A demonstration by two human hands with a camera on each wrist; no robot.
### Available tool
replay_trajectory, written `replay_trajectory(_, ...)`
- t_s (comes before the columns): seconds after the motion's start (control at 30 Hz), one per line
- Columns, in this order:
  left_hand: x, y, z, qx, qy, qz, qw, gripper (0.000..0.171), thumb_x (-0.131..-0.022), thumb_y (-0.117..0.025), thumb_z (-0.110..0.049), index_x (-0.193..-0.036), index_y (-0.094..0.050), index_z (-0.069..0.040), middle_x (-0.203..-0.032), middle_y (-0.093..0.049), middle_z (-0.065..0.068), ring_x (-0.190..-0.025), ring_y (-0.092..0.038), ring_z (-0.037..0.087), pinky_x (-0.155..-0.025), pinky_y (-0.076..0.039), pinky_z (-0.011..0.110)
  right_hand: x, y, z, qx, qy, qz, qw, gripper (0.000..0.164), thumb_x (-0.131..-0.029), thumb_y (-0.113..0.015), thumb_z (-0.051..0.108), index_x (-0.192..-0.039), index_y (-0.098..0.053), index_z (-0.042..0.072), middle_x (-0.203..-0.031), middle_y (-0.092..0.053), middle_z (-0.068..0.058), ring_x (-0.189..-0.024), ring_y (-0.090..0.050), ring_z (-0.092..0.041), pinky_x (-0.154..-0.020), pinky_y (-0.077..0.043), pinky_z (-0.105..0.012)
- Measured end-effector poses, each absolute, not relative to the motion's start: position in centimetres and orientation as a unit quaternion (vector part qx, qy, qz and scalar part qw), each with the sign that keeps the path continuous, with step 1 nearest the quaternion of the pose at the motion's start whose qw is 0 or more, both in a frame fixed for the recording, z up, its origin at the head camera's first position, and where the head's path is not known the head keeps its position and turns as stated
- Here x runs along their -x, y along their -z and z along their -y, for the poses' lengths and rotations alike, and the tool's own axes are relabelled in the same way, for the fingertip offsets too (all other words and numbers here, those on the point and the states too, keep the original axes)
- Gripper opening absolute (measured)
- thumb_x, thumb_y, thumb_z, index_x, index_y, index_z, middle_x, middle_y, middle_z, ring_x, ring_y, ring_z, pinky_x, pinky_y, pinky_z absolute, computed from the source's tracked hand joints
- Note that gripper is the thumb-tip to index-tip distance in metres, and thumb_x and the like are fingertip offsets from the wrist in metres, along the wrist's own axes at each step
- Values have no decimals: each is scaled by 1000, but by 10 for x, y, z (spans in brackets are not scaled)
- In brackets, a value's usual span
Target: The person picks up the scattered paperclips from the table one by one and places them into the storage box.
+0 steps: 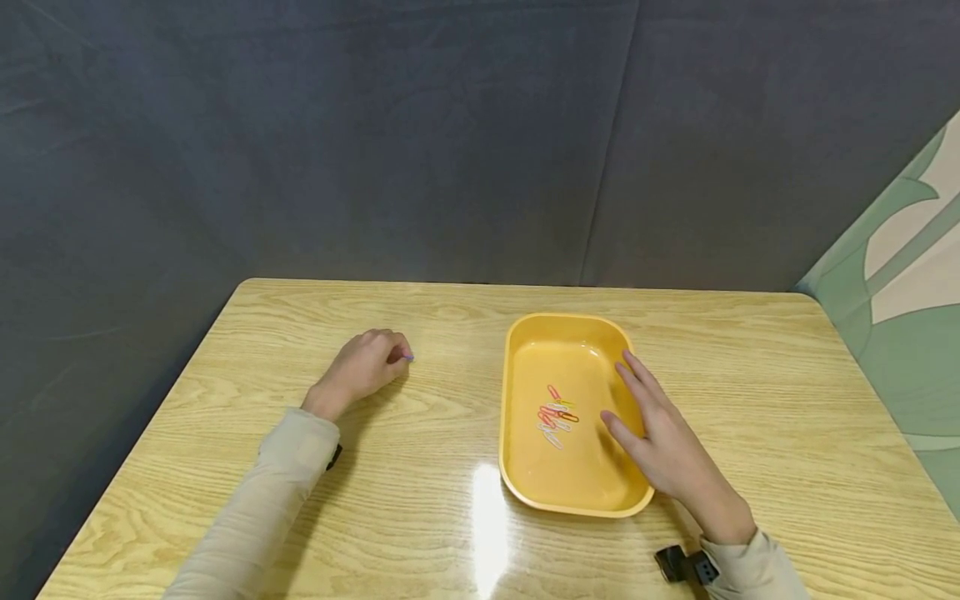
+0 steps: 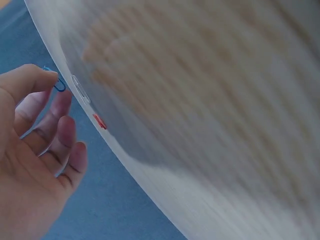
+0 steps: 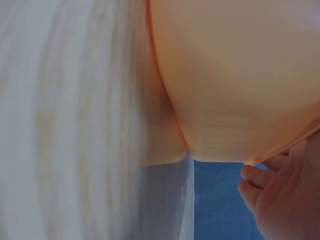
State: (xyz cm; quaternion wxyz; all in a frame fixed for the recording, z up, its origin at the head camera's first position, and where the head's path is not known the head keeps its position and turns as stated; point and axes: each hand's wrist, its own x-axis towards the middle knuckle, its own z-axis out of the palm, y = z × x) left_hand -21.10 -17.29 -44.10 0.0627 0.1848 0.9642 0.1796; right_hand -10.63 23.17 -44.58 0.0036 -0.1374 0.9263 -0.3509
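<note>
My left hand pinches a blue paper clip between thumb and index finger, a little above the table left of the tray. Close by in the left wrist view, a white paper clip and a red paper clip lie on the tabletop; in the head view the hand hides them. My right hand is at the right rim of the yellow tray, fingers straight and spread, thumb over the inside. A loose cluster of several paper clips, red, white, yellow and brown, lies on the tray's bottom.
The tray stands right of centre on a wood-grain table. A dark curtain hangs behind the far edge. At the right is a green and white leaf-patterned surface.
</note>
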Motion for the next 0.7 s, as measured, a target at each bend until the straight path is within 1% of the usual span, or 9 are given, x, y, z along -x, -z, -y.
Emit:
replay_trajectory(0.2,210,439,169,-185,-182,-964,63,5,-93,-67,-15,-97,-71,-14,-94,-70,1,-83,-59,16,-76,-51,35,107,446,-232,139,352,-926,6,72,-100,-58,29,-155,-24,-2,-166,-12,-16,-147,-23,-48,-110,-28,-68)
replay_trajectory(0.43,207,435,161,-197,-185,-961,50,9,-95,-67,-19,-100,-72,-13,-94,-72,2,-83,-62,16,-73,-52,34,106,445,-232,137,352,-926,9,72,-100,-58,29,-155,-24,-1,-166,-12,-16,-147,-23,-48,-110,-28,-68)
replay_trajectory(0.7,205,434,152,-207,-196,-958,40,10,-95,-68,-20,-101,-72,-13,-94,-71,-1,-87,-61,18,-75,-51,34,106,445,-231,134,354,-925,9,71,-100,-58,30,-155,-25,-2,-166,-13,-16,-147,-23,-48,-110,-27,-68)
